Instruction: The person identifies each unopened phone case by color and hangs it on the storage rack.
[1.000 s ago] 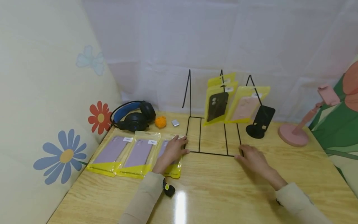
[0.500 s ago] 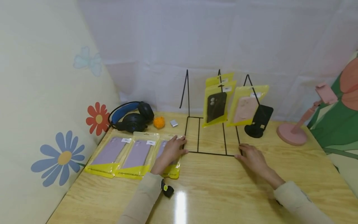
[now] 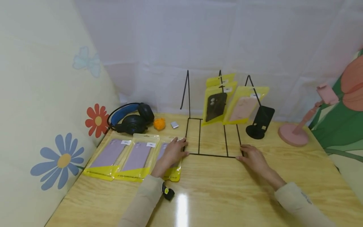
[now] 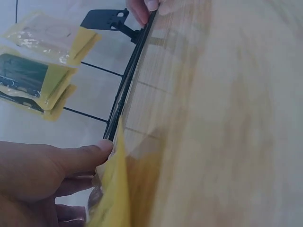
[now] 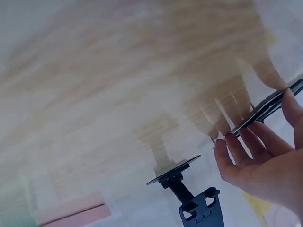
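- White cloth [image 3: 158,37] behind, wood-grain table [image 3: 210,195] below, and from the head view the black wire rack [image 3: 225,138] stands on that table, just right of three flat purple packets [image 3: 136,157]. Left hand [image 3: 171,154] holds its front left corner between thumb and fingers; right hand [image 3: 255,158] has the front right corner the same way, both holds looking narrow.
- Trouble to watch, same view: the rightmost purple packet lies partly under the left hand, so a leftward slide could crumple it or drag it along. Two packets [image 3: 216,108] on the middle hook and a pink-case packet [image 3: 244,108] on the right one could swing, or slip off, if the rack is jerked or tipped.
- Now its aim: the hooks [image 3: 184,90] come forward and down towards the person, uprights at the rear. Side to side looks like the base's long axis (foreshortening makes that no sure call), the front bar running nearly straight across.
- Over to the left wrist: thumb tip touches the bar's end, with a packet's yellow edge right beside it; that edge could get trapped under the wire.
- And the right wrist: fingertips meet the bar, black phone stand [image 3: 263,119] near them; a sideways shove could knock it.
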A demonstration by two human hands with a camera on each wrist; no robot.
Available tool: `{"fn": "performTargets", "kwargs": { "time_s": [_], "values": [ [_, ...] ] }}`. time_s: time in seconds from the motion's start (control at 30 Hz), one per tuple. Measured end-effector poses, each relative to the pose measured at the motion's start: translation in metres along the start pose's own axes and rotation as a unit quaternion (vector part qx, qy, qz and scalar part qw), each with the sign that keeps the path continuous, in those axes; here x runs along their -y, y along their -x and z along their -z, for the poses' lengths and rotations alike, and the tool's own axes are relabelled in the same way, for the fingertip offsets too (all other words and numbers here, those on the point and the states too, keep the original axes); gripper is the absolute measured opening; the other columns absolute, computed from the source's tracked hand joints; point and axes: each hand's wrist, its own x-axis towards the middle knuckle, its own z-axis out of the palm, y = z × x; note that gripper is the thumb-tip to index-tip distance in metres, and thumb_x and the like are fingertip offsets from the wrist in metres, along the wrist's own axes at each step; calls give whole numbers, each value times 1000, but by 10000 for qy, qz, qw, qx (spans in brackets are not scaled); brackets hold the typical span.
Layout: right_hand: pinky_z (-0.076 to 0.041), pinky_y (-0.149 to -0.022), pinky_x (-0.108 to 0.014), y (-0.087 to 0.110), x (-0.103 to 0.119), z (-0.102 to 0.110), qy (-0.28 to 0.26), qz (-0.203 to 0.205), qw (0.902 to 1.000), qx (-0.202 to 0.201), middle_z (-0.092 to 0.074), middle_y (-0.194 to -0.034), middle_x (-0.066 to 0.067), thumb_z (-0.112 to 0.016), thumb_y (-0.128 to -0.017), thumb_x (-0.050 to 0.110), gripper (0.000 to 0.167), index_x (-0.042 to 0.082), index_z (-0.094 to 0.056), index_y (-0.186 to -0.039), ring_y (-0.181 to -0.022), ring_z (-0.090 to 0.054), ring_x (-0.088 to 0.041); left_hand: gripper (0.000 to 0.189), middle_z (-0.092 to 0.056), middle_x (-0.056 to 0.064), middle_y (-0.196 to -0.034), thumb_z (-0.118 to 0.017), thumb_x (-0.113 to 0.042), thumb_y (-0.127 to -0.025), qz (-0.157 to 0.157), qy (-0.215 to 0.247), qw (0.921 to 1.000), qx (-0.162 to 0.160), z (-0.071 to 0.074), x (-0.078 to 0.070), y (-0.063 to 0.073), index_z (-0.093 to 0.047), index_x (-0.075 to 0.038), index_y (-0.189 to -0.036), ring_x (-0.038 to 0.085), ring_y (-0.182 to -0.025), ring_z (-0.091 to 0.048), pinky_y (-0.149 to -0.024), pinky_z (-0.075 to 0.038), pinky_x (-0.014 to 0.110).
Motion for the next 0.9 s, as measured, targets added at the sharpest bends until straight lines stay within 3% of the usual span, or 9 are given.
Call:
{"fn": "performTargets", "kwargs": {
  "time_s": [0.17, 0.37, 0.63, 0.9],
  "values": [
    [-41, -98, -56, 2, -2, -4, -40, -1, 9999, -116, -56, -127, -28, -73, -86, 19, 50, -14, -59, -121, -117, -52, -46, 48, -48, 15, -143, -73, -24, -87, 48, 90, 9999, 29, 3, -2, 1, -61, -3, -128, 46, -134, -35, -108, -32, 54],
    [-43, -97, -55, 3, -5, -5, 124, 305, 9989, -342, -58, -125, -28, -74, -85, 18, 46, -13, -62, -117, -115, -54, -45, 48, -48, 15, -143, -73, -23, -86, 52, 198, 9998, 2, 5, -3, 1, -61, -2, -128, 46, -134, -34, -108, -31, 55],
    [-47, -90, -56, 8, -11, -9, 676, 1023, 9907, -595, -63, -119, -25, -74, -84, 21, 38, -6, -68, -110, -108, -59, -42, 49, -47, 15, -144, -72, -22, -87, 128, 276, 9995, 85, 1, -1, 3, -60, -1, -129, 45, -135, -33, -110, -29, 54],
    [-46, -81, -61, 9, -8, -5, 1362, 1129, 9827, -555, -64, -120, -20, -70, -88, 26, 36, -1, -69, -112, -108, -58, -42, 49, -48, 15, -143, -72, -23, -87, 87, 222, 9997, 39, 1, -1, 1, -60, -1, -129, 45, -134, -34, -109, -30, 54]
  ]
}}
